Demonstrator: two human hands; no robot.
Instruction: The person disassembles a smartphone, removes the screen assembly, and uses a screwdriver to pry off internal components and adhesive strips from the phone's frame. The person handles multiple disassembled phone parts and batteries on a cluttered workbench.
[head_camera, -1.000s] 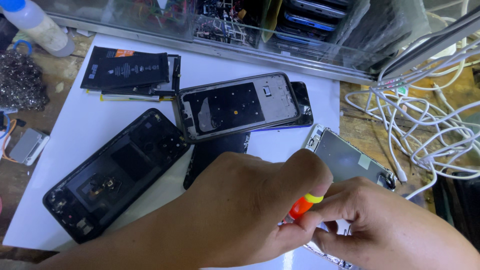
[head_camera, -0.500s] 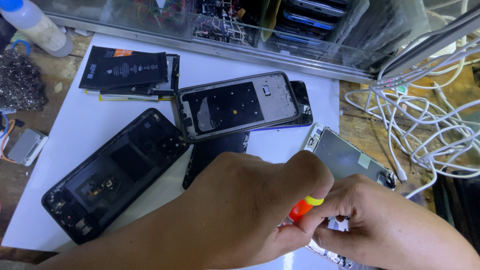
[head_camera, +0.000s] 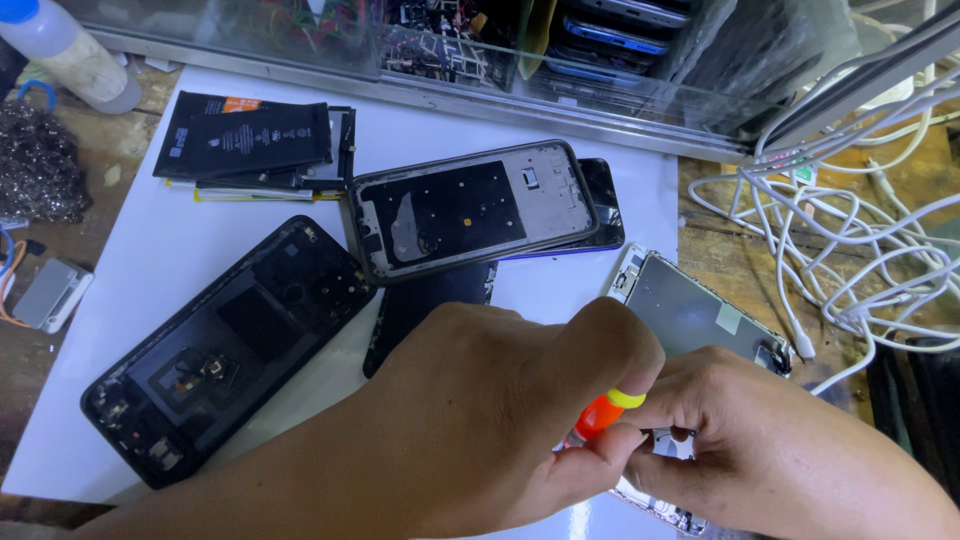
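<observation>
The left hand is closed around a small screwdriver with an orange handle and yellow cap. The right hand has its fingers curled, pressing on the silver opened phone frame, which lies on the white sheet at the worktop's right edge, beside tangled white cables.

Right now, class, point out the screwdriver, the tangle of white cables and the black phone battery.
screwdriver (head_camera: 603, 414), head view, on its orange handle.
white cables (head_camera: 860, 250), head view, on the middle of the tangle.
black phone battery (head_camera: 250, 140), head view, on its flat top face.
</observation>
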